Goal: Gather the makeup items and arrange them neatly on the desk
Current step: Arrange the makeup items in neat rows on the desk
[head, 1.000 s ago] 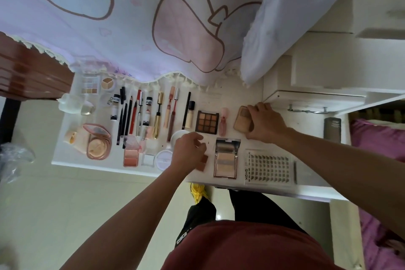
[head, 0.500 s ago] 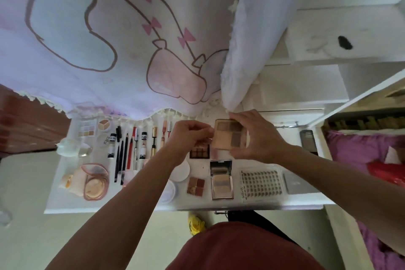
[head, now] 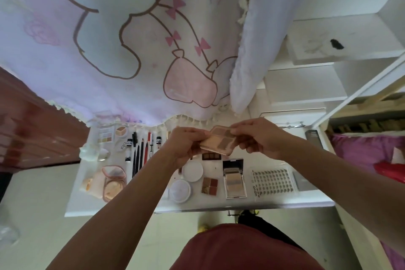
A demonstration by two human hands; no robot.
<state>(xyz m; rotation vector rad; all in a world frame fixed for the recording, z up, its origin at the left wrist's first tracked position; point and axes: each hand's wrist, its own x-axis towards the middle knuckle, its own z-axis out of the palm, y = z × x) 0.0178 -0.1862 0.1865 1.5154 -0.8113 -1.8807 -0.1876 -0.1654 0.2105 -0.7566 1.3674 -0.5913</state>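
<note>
Palette (head: 219, 142) raised, tilted between left hand (head: 183, 147), right hand (head: 262, 138)

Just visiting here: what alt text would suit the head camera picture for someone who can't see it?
Seen from above, a person's left hand and right hand together hold a tan makeup palette over a white desk. Pencils, a round white container, a lash tray and other makeup lie on it, with a cartoon-print curtain hanging behind.
</note>
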